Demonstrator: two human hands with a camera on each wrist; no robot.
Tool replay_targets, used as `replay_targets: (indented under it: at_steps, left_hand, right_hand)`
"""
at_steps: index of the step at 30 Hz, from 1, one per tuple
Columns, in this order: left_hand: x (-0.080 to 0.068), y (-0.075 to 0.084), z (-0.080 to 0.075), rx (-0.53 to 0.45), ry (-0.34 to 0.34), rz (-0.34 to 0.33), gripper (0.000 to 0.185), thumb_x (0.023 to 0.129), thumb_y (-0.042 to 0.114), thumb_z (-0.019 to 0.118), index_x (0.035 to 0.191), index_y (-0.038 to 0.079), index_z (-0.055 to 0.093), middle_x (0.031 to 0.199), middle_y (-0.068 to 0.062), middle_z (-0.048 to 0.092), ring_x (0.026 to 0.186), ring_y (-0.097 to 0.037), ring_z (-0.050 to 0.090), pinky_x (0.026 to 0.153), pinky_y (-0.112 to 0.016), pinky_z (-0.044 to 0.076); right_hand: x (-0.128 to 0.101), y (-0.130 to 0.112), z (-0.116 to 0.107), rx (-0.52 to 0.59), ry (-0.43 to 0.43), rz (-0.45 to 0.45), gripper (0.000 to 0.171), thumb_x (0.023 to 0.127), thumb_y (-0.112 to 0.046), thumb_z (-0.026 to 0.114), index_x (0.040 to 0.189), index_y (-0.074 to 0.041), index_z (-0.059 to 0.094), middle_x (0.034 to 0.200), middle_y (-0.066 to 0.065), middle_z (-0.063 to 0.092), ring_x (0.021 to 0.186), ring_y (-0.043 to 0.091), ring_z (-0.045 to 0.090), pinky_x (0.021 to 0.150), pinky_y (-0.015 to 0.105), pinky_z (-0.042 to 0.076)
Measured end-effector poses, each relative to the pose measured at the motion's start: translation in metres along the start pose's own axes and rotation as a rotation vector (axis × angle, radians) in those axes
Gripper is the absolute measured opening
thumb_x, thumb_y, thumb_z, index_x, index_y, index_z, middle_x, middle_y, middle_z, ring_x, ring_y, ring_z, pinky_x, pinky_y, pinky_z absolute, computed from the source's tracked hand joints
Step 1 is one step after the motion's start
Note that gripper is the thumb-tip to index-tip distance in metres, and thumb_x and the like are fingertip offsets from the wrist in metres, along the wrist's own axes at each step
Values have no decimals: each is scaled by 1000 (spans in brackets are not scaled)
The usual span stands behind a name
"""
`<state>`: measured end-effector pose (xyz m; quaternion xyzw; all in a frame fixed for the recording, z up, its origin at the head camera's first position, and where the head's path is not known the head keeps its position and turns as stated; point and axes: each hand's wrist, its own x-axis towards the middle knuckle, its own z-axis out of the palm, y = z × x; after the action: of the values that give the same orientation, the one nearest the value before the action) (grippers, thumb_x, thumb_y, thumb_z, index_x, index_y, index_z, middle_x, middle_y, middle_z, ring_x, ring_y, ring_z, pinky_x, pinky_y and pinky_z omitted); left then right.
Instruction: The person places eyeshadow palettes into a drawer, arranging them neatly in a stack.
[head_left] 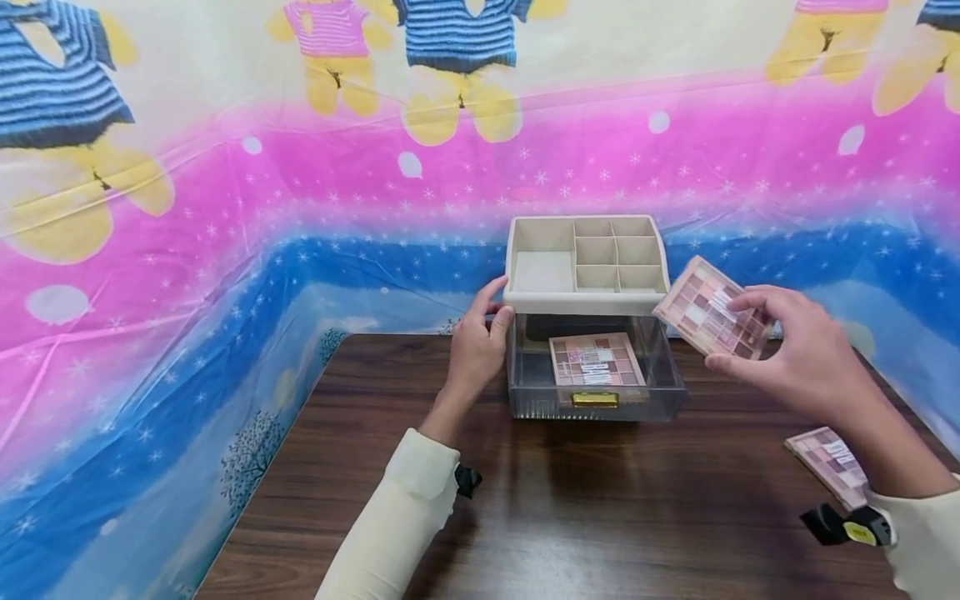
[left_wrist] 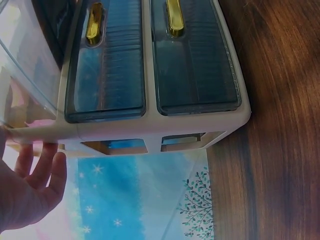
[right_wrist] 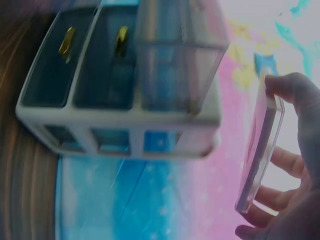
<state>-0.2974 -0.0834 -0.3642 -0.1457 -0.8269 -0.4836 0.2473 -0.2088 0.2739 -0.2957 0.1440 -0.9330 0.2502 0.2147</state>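
A cream organizer [head_left: 585,304] with clear drawers stands on the table; its top drawer [head_left: 542,403] is pulled out. Inside that drawer lies an eyeshadow palette [head_left: 573,362]. My left hand [head_left: 478,354] grips the organizer's left side near the top, thumb at the front edge; in the left wrist view its fingers reach behind the frame. Between thumb and fingers, my right hand [head_left: 810,354] holds a second eyeshadow palette [head_left: 697,304], tilted in the air just right of the open drawer. The right wrist view shows this palette [right_wrist: 261,150] edge-on.
A third palette [head_left: 828,467] lies on the wooden table [head_left: 600,517] below my right forearm. Divided compartments [head_left: 596,250] top the organizer. Two lower drawers [left_wrist: 195,65] with gold handles are closed. A printed cloth [head_left: 375,275] hangs behind and along the sides.
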Motion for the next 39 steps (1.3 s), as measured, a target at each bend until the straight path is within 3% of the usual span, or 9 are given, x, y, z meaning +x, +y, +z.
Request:
replay_targets:
  at_steps: [5,10,15,24,28,32,39]
  left_hand:
    - [0,0,0,2,-1,-1,45,107,30,54,151,24,48,119,-14,70,103,-28,71,81,-47,58]
    - [0,-1,0,4,-7,-5,46,107,29,54,152,24,48,120,-14,70,105,-29,70,83,-48,58]
    - [-1,-1,0,9,-5,-11,46,107,29,54,152,24,48,122,-15,70,107,-30,70,85,-49,58]
    - [-1,0,0,17,-7,-7,46,107,29,53,152,24,47,121,-15,70,105,-30,70,84,-49,58]
    - [-1,1,1,18,-3,-3,46,107,29,54,152,23,48,121,-16,70,104,-30,70,83,-49,58]
    - [-1,2,1,8,-11,-2,46,106,29,54,152,23,48,120,-16,70,103,-30,71,84,-48,59]
    - [-1,0,1,4,-5,-1,46,107,30,53,152,24,47,121,-15,69,102,-29,71,83,-48,59]
  right_hand:
    - [-4,-24,3,29,-69,-146,65,67,-30,96,121,-12,66,145,21,55,122,44,50,88,63,42]
    - [-6,-41,12,13,-149,-267,61,65,-36,96,116,-17,67,142,12,59,120,37,51,88,56,43]
    - [-2,-48,25,23,-243,-350,57,67,-36,93,114,-20,67,141,11,59,126,35,51,96,59,43]
    - [14,-57,38,20,-325,-374,51,75,-40,87,118,-22,66,143,8,59,131,34,52,103,57,41]
    - [18,-56,41,44,-347,-384,38,84,-35,82,117,-23,68,140,6,63,129,32,56,103,56,43]
    - [16,-52,42,60,-333,-391,27,90,-26,77,116,-21,70,130,1,68,123,27,59,99,53,46]
    - [12,-46,39,59,-287,-391,28,92,-24,76,118,-17,71,127,3,70,123,30,60,100,56,45]
